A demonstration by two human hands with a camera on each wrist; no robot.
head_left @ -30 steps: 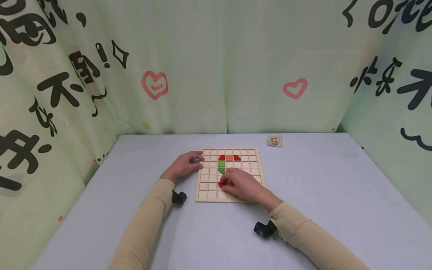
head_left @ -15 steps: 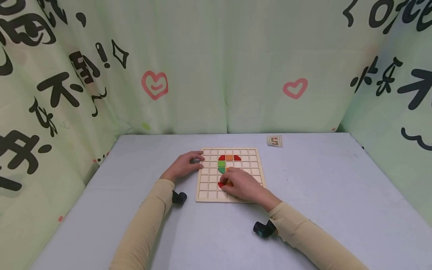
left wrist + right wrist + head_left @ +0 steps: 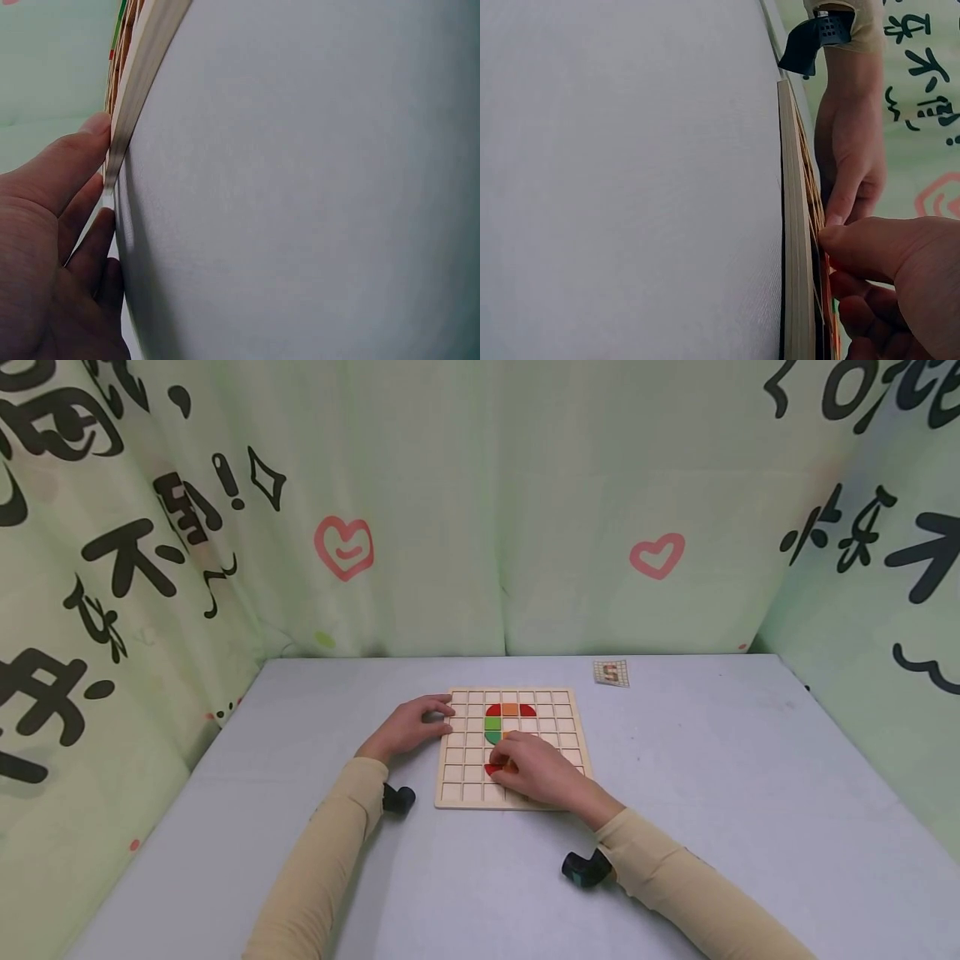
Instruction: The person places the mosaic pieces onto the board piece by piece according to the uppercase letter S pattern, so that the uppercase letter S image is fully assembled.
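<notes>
A light wooden board [image 3: 461,777] marked with a square grid lies on the table. Near its far side a red rounded tile [image 3: 492,711], an orange square tile [image 3: 510,710] and another red rounded tile [image 3: 528,711] form a row. Below them sit a light green tile [image 3: 492,724] and a dark green rounded one [image 3: 492,737]. My left hand [image 3: 405,728] rests at the board's left edge, thumb and fingers extended against it. With curled thumb and fingertips my right hand [image 3: 540,768] pinches a red tile [image 3: 490,769] low on the grid; this hand hides nearby cells, where bits of orange show.
A small card [image 3: 611,673] with a printed grid pattern lies at the table's back, right of the board. Green curtains [image 3: 450,527] with black writing and red hearts enclose the white table [image 3: 712,793]. Each wrist carries a black camera [image 3: 587,868].
</notes>
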